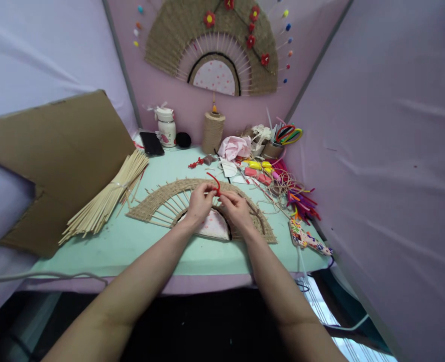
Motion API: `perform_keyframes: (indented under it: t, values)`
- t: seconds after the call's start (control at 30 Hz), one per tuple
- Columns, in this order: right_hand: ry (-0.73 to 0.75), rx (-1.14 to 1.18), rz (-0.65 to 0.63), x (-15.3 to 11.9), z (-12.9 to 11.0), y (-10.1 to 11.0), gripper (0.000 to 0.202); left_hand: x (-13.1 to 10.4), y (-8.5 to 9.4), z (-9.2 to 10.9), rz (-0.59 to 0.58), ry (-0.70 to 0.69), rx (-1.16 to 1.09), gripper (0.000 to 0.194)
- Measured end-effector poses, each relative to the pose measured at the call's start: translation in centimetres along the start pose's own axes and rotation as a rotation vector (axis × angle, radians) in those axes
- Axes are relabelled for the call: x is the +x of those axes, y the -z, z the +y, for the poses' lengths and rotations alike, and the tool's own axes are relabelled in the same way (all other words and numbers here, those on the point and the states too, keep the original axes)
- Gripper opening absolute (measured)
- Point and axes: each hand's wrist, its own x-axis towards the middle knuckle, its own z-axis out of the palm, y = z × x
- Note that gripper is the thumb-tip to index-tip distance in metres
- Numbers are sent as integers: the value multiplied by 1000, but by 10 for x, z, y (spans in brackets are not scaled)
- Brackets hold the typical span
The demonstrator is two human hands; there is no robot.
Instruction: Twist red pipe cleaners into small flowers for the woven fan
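Between my two hands is a red pipe cleaner (215, 182), one end curling upward and the lower part bunched at my fingertips. My left hand (201, 202) pinches it from the left, and my right hand (237, 207) pinches it from the right. Both hands are over a woven twine fan (158, 197) lying flat on the table, its thin sticks spread like ribs. A white half-round piece with pink spots (213, 226) forms the fan's base, partly hidden by my wrists. A brown twig (259, 216) lies along the fan's right side.
A bundle of sticks (109, 193) leans by brown cardboard (57, 166) on the left. Behind stand a bottle (166, 128) and a twine spool (213, 131). Pipe cleaners (303, 203) and a patterned glue gun (307, 239) lie right. A finished fan (170, 48) hangs on the wall.
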Motion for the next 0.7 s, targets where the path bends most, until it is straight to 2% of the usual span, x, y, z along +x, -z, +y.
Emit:
perform_keyframes:
  t: [0.17, 0.43, 0.6, 0.7]
  values:
    - [-38, -44, 110, 3, 10, 3, 26, -1, -1, -2, -59, -16, 52, 7]
    - [41, -81, 58, 1, 2, 3, 19, -6, 0, 3, -92, -80, 178, 9]
    - [14, -133, 55, 0, 3, 1, 18, -8, -1, 1, -104, -123, 239, 9]
    - [-6, -116, 52, 2, 6, 3, 19, -9, -2, -1, -80, -88, 218, 19]
